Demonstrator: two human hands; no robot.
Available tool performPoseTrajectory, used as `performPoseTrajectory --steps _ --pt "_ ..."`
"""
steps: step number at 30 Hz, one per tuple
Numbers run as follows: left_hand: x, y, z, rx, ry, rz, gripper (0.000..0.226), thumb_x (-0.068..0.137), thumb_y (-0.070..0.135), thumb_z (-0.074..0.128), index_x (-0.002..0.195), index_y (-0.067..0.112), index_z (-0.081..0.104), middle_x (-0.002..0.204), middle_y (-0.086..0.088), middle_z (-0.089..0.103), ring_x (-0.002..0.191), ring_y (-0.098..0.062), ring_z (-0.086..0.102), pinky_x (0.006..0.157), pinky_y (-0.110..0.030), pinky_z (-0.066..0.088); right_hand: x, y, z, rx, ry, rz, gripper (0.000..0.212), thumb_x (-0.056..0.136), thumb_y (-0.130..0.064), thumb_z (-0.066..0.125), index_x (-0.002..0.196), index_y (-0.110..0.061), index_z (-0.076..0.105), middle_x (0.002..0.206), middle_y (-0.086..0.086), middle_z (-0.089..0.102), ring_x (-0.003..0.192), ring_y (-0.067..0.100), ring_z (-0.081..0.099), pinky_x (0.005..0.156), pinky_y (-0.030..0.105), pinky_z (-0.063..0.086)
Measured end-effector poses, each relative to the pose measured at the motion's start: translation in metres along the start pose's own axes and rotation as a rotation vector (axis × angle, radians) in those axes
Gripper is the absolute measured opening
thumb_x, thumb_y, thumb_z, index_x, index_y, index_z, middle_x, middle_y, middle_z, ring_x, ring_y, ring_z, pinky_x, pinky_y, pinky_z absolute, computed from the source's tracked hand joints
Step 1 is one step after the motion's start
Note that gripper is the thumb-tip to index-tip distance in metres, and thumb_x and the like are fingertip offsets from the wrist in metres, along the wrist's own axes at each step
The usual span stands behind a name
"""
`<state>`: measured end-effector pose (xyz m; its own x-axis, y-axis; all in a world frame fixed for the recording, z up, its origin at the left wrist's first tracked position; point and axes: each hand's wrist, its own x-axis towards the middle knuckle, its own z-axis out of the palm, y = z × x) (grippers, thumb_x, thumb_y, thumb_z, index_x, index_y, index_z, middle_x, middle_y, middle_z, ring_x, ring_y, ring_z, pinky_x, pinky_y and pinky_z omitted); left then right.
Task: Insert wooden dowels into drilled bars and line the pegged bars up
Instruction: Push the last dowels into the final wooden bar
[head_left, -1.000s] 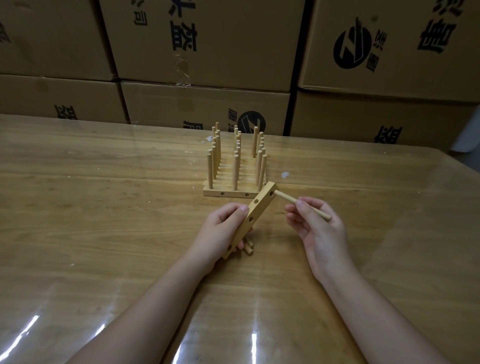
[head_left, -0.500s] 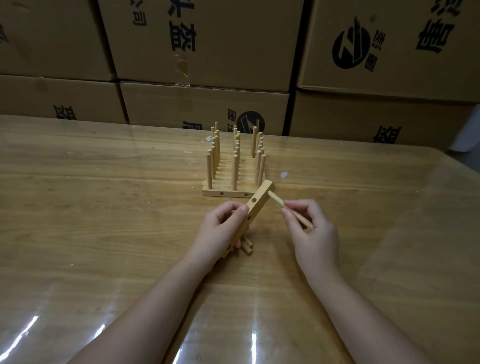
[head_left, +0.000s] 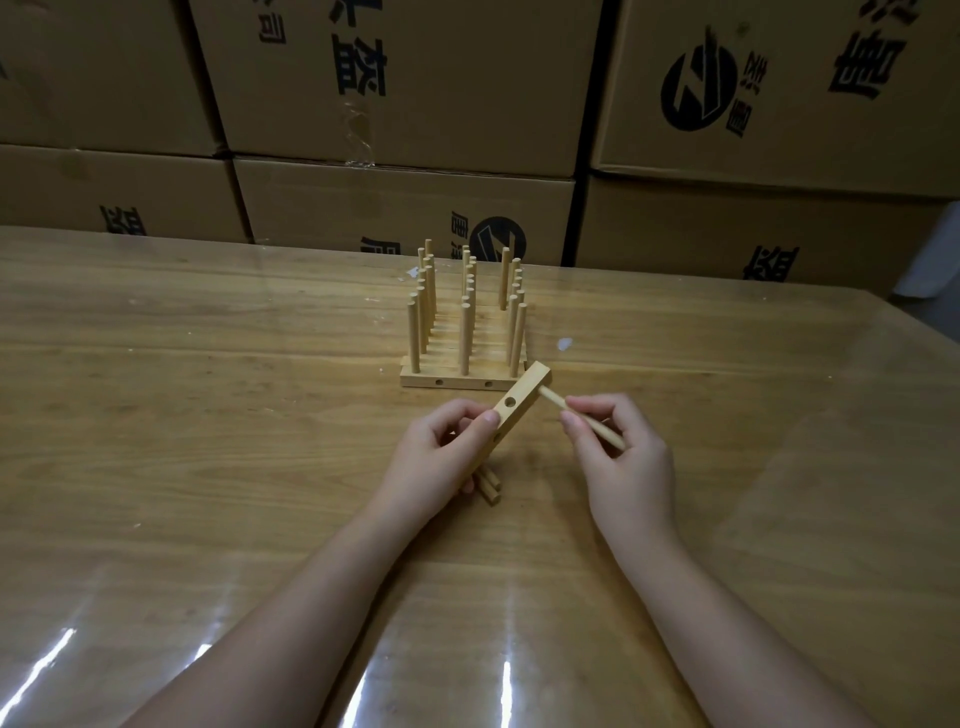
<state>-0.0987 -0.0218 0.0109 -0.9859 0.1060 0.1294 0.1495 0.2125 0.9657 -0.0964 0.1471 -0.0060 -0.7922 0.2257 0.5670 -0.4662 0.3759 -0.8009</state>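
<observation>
Frame centre — left hand (head_left: 441, 457) grips tilted drilled bar (head_left: 514, 410); right hand (head_left: 621, 457) pinches dowel (head_left: 582, 420), tip at bar's upper end.

- Bar (head_left: 519, 402), dowel (head_left: 582, 418): pale bare wood, matt.
- Table (head_left: 208, 415): wood grain under glossy clear film (glare streaks).
- Boxes (head_left: 405, 83): matt brown cardboard.

Tilted drilled bar (head_left: 517, 406) meets a dowel (head_left: 582, 419) near pegged bars (head_left: 464, 358).
</observation>
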Motion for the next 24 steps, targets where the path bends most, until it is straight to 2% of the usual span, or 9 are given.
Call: performPoseTrajectory --steps 4,8,13,16,19,21,23,24 --pt "0.000 -0.002 0.001 0.022 0.007 0.013 0.013 0.094 0.031 0.055 0.094 0.025 0.067 0.095 -0.022 0.061 0.054 -0.007 0.052 0.050 -0.020 0.045 -0.002 0.000 0.000 -0.004 0.012 0.010 0.017 0.085 -0.016 0.067 0.087 -0.032 0.065 0.079 -0.015 0.066 0.065 0.008 0.062 0.060 0.019 0.049" --pt "0.001 -0.003 0.001 0.039 0.006 0.041 0.013 0.094 0.031 0.055 0.093 0.025 0.066 0.082 -0.014 0.057 0.052 -0.005 0.051 0.049 -0.018 0.045 -0.003 -0.001 0.001 0.019 0.021 0.029 0.013 0.086 -0.013 0.066 0.088 -0.026 0.065 0.078 -0.012 0.066 0.057 0.006 0.061 0.055 0.015 0.048" --pt "0.002 -0.004 0.003 0.065 -0.025 0.028 0.012 0.096 0.031 0.050 0.095 0.026 0.061 0.086 -0.009 0.057 0.055 -0.004 0.052 0.052 -0.019 0.046 -0.001 -0.005 0.001 0.065 -0.007 0.073 0.013 0.088 -0.014 0.063 0.092 -0.026 0.062 0.078 -0.007 0.064 0.058 0.005 0.060 0.056 0.013 0.046" --pt "0.003 -0.003 0.002 0.020 -0.023 -0.035 0.018 0.098 0.032 0.048 0.097 0.021 0.062 0.088 -0.008 0.061 0.053 -0.006 0.054 0.054 -0.019 0.048 0.002 -0.011 -0.001 0.239 0.009 0.194 0.019 0.088 -0.033 0.059 0.105 -0.036 0.052 0.083 0.001 0.068 0.057 0.009 0.061 0.054 0.015 0.047" --pt "0.005 -0.004 0.000 -0.060 0.052 -0.082 0.021 0.098 0.032 0.047 0.098 0.019 0.063 0.085 -0.006 0.063 0.051 -0.005 0.055 0.052 -0.018 0.048 0.003 -0.013 -0.003 0.333 0.064 0.258 0.030 0.081 -0.050 0.049 0.106 -0.035 0.051 0.081 0.001 0.069 0.054 0.009 0.059 0.050 0.015 0.046" --pt "0.007 -0.005 0.000 -0.104 0.105 -0.097 0.021 0.098 0.031 0.047 0.098 0.018 0.063 0.082 -0.007 0.063 0.050 -0.006 0.054 0.049 -0.018 0.047 0.003 -0.012 -0.003 0.300 0.064 0.229 0.023 0.084 -0.045 0.049 0.101 -0.030 0.054 0.077 -0.001 0.066 0.053 0.006 0.056 0.050 0.015 0.045" --pt "0.008 -0.005 0.000 -0.125 0.126 -0.104 0.021 0.098 0.031 0.047 0.097 0.017 0.063 0.079 -0.006 0.062 0.049 -0.007 0.054 0.047 -0.018 0.045 0.003 -0.009 0.000 0.226 0.057 0.189 0.007 0.092 -0.031 0.050 0.092 -0.027 0.056 0.074 -0.003 0.063 0.051 0.004 0.054 0.050 0.016 0.044" --pt "0.008 -0.006 0.001 -0.127 0.129 -0.107 0.021 0.098 0.031 0.048 0.096 0.018 0.064 0.078 -0.005 0.061 0.048 -0.006 0.054 0.047 -0.018 0.045 0.004 -0.006 0.000 0.188 0.055 0.179 0.010 0.095 -0.026 0.049 0.089 -0.026 0.056 0.072 -0.003 0.062 0.050 0.004 0.054 0.051 0.017 0.044"
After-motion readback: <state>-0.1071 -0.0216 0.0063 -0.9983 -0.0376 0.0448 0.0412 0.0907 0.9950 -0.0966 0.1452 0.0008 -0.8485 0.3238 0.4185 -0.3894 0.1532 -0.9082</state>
